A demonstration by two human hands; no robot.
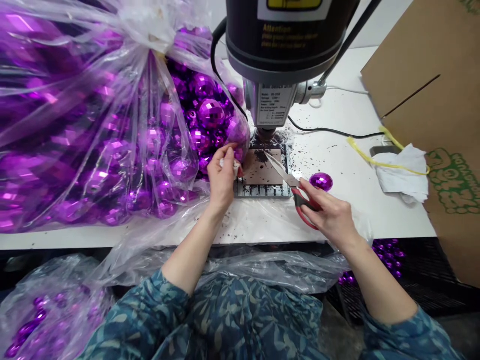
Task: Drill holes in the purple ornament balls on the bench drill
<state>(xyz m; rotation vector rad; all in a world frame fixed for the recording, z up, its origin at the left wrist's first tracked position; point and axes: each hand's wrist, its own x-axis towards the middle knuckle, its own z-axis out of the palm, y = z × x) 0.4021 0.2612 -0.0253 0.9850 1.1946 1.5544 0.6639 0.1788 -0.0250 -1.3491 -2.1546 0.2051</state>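
My right hand (330, 212) is closed around the red and black handles of a pair of scissors (283, 172). Their blades point up and left, over the drill's base plate (263, 191) with a brown board (258, 170) on it. My left hand (222, 180) is closed beside the board's left edge, with a small white crumpled piece (236, 164) partly hidden among the fingers. Just left of that hand, a large clear bag (150, 30) bulges with shiny purple faceted balls (212, 112). One loose purple ball (321, 182) lies behind my right hand.
A bench drill (275, 100) rises above the board, with dark shavings scattered around it. At right are a white cloth (401, 172), a yellow strip (375, 161) and a cardboard box (431, 100). Clear plastic (262, 267) drapes below the table's front edge (405, 230). A black cable (333, 131) crosses behind.
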